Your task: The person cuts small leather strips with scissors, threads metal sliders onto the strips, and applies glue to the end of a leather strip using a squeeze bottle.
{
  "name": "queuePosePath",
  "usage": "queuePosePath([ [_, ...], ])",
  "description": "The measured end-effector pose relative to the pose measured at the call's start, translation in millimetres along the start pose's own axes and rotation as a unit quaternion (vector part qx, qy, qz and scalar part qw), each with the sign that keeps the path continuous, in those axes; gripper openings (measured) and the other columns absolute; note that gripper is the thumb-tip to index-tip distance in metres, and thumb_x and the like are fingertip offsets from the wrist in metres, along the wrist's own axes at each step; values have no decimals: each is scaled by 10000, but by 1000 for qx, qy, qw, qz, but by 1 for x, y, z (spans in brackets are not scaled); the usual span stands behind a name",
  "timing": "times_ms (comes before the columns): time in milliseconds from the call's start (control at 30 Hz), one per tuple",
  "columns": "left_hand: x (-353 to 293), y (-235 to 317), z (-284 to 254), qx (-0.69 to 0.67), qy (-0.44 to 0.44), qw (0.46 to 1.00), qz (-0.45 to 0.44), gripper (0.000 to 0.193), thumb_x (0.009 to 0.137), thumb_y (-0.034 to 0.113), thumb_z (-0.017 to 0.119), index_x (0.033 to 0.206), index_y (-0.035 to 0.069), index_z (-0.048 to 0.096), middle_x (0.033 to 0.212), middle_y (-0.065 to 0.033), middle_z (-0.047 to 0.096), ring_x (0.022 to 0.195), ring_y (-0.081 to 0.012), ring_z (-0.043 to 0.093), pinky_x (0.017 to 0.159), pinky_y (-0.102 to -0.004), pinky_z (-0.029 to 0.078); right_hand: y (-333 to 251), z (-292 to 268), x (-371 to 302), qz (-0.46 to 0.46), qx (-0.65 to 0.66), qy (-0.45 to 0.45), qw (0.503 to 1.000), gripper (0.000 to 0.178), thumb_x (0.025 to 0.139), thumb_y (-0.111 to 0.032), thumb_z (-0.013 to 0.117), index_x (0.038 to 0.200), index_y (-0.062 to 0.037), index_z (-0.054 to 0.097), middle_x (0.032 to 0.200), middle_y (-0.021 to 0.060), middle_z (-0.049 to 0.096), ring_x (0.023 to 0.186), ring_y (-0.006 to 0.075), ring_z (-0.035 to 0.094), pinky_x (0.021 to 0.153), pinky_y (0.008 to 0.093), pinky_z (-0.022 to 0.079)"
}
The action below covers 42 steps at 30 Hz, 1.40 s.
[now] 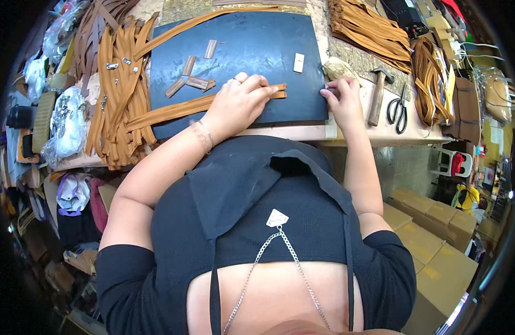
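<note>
A tan leather strap (185,110) lies across the near part of the dark mat (241,50) on the bench (302,133), its right end under the left hand (239,100), whose fingers press together flat on it. The right hand (342,97) rests at the mat's near right corner, fingers curled together against the edge. Short brown strap pieces (191,78) lie toward the mat's far left. A heap of tan straps (118,84) fills the bench's left end; a hammer (378,92) and scissors (397,109) lie near its right end.
</note>
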<state>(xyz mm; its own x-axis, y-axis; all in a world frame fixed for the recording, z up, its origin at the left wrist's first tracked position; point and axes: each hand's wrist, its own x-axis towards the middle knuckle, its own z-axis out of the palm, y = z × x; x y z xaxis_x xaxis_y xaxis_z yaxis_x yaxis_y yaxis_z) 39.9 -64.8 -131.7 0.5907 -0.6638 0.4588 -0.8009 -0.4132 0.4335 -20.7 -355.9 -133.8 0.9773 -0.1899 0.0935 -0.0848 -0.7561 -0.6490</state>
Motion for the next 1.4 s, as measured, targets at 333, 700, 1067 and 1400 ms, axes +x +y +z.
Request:
queuePosePath([
  [333, -11, -7, 3, 60, -45, 997, 2, 223, 828, 101, 681, 1046, 135, 714, 1011, 6, 622, 861, -221, 557, 757, -345, 493, -1, -27, 19, -7, 44, -39, 998, 236, 912, -274, 709, 1029, -69, 707, 1044, 103, 662, 934, 194, 642, 781, 308, 506],
  [700, -14, -15, 2, -47, 4, 998, -29, 140, 846, 127, 717, 977, 86, 691, 931, -49, 608, 853, -250, 582, 757, -359, 487, 16, -20, 46, 11, -150, 68, 986, 760, 791, -361, 781, 1451, -204, 438, 1343, 208, 505, 1246, 353, 515, 1058, 420, 418],
  [1067, -11, -15, 5, -23, 5, 999, -49, 49, 807, 119, 683, 817, 100, 638, 859, -32, 578, 829, -248, 583, 739, -373, 483, -94, 57, 20, -205, -16, -83, 975, 655, 733, -120, 777, 1325, -200, 509, 1050, 124, 586, 1003, 351, 583, 904, 427, 504],
  [1400, -13, -17, 6, -25, 17, 998, -56, 88, 760, 62, 687, 808, 71, 614, 872, -37, 588, 806, -257, 566, 721, -373, 471, -98, 51, 24, -251, 1, -100, 963, 586, 733, -126, 766, 1276, -164, 552, 1003, 114, 566, 977, 336, 564, 887, 423, 482],
])
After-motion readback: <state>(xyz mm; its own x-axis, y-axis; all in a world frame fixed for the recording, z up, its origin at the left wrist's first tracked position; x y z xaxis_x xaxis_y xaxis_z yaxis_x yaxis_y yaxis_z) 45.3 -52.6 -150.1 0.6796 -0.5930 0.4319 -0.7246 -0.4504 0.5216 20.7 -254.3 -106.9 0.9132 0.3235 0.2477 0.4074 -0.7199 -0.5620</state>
